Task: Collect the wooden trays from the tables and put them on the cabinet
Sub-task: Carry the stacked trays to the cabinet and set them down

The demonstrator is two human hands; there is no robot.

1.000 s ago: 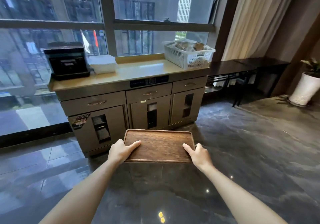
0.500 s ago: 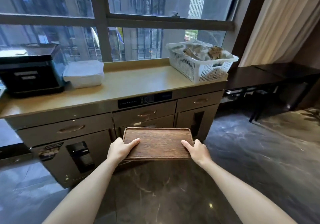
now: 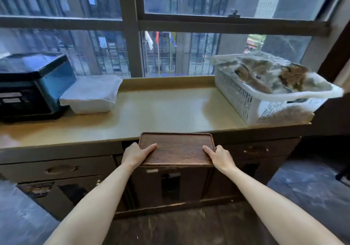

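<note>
Both hands [image 3: 176, 154] grip wooden tray [image 3: 177, 149] (level) at cabinet [image 3: 161, 112].

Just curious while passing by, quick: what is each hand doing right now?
Left hand: closed on the left end of the wooden tray.
Right hand: closed on the tray's right end.

A large window [image 3: 170, 26] with dark horizontal and vertical frame bars fills the upper view; grey buildings and a few flags [image 3: 157, 40] show through the glass in dull daylight. Below the sill runs a long unit with a pale beige countertop [image 3: 161, 110] and brown drawer fronts with recessed handles [image 3: 60, 169]. On the top stand a black appliance [image 3: 28, 87] at left, a white folded cloth [image 3: 91, 95] just beside it, and a white plastic basket [image 3: 265, 97] at right. Dark, glossy marble floor [image 3: 306, 193] lies below.
</note>
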